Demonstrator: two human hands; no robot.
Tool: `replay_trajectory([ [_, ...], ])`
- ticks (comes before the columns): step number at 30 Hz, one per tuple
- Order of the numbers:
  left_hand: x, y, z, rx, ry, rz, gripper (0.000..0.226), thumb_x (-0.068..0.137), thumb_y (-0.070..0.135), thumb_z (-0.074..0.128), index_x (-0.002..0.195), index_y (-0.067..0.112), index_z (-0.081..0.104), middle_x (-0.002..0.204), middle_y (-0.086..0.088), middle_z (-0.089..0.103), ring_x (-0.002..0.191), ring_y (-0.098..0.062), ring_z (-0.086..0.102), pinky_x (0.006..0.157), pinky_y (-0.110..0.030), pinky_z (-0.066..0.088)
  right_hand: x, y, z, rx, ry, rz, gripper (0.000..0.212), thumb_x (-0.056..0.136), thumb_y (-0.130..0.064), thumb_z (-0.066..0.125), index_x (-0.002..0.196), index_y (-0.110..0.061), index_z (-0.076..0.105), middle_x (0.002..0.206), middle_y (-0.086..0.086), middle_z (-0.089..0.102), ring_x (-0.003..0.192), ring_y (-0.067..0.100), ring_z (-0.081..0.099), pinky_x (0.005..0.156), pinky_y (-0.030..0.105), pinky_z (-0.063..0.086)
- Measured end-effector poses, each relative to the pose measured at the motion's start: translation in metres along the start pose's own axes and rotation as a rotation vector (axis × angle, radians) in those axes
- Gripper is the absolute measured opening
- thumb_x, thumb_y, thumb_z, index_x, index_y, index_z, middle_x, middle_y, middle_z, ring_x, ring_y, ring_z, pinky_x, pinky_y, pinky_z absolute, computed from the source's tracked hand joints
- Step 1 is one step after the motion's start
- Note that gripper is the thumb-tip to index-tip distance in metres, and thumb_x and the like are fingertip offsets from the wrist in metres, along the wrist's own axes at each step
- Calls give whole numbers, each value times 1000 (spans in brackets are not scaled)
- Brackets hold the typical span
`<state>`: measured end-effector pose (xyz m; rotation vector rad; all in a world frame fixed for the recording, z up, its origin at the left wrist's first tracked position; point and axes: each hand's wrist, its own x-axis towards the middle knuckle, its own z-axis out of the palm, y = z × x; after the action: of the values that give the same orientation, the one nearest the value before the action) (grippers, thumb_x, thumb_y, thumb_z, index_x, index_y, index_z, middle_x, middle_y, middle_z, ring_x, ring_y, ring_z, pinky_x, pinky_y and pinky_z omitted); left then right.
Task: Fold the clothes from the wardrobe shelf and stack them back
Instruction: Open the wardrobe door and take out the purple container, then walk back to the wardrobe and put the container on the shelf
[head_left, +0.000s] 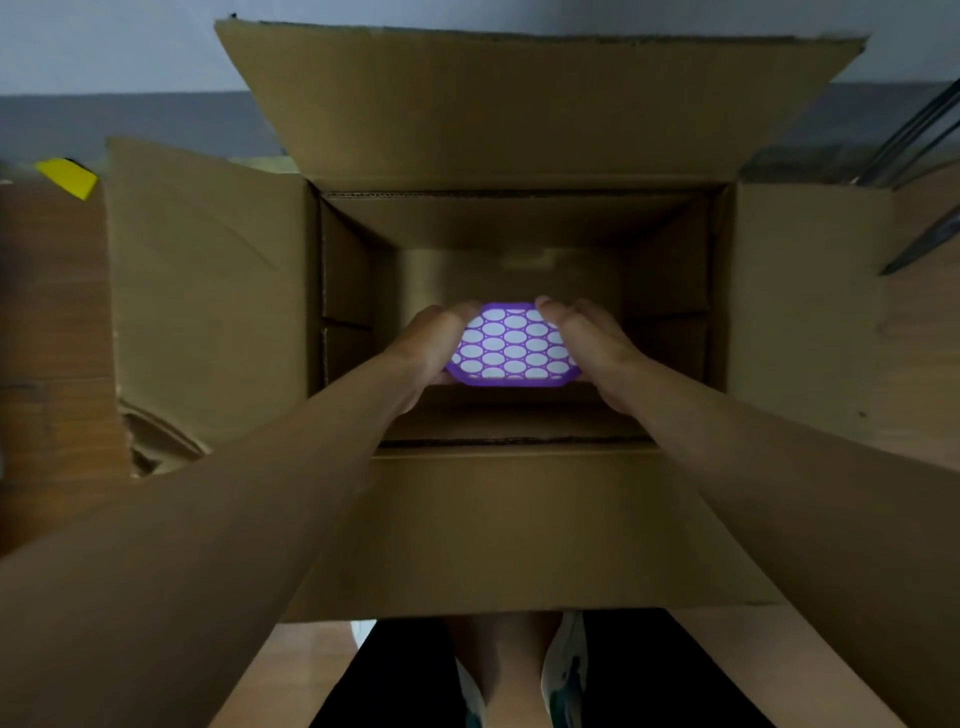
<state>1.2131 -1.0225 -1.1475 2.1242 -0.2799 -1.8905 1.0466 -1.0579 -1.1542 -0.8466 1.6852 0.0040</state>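
Observation:
Both my arms reach down into an open cardboard box (519, 519). Between my hands is a purple octagonal tray (514, 345) with a pattern of white ovals, held low inside the box. My left hand (431, 348) grips its left edge with the fingers curled under it. On the other side, my right hand (587, 343) grips the right edge, fingertips over the far corner. No clothes and no wardrobe shelf are in view.
The box's four flaps are spread open: a tall one at the back (519, 104), one on each side, one toward me. A yellow object (70, 176) lies at the far left. Dark rods (914, 135) lean at the upper right. My legs show below.

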Motion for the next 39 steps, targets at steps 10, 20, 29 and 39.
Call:
replay_trajectory([
  [10,-21,6,-2,-22,16,-24,29,101,41,49,106,16,64,102,-4,73,98,-20,68,92,-36,53,-10,-12,-5,-196,19,2,49,103,-55,35,121,-15,55,121,11,66,96,21,65,78,32,50],
  [20,-200,44,-39,-36,208,118,29,93,17,63,121,14,63,106,-1,62,103,-18,58,95,-34,50,-188,-104,-54,-159,41,-366,34,105,-23,42,122,-7,66,124,9,65,113,18,57,86,19,37],
  [29,-494,83,-61,-281,166,195,17,97,9,54,109,12,66,119,-15,71,105,-28,68,101,-43,48,-433,-181,-131,-88,-123,-425,19,98,-9,50,102,-19,67,112,7,68,106,25,66,95,42,55],
  [39,-748,-11,-52,-802,448,257,21,99,10,51,111,9,69,103,-9,76,98,-28,72,92,-42,55,-636,-190,-154,-355,-456,-368,13,97,-9,54,100,-14,66,99,8,70,75,16,65,71,29,53],
])
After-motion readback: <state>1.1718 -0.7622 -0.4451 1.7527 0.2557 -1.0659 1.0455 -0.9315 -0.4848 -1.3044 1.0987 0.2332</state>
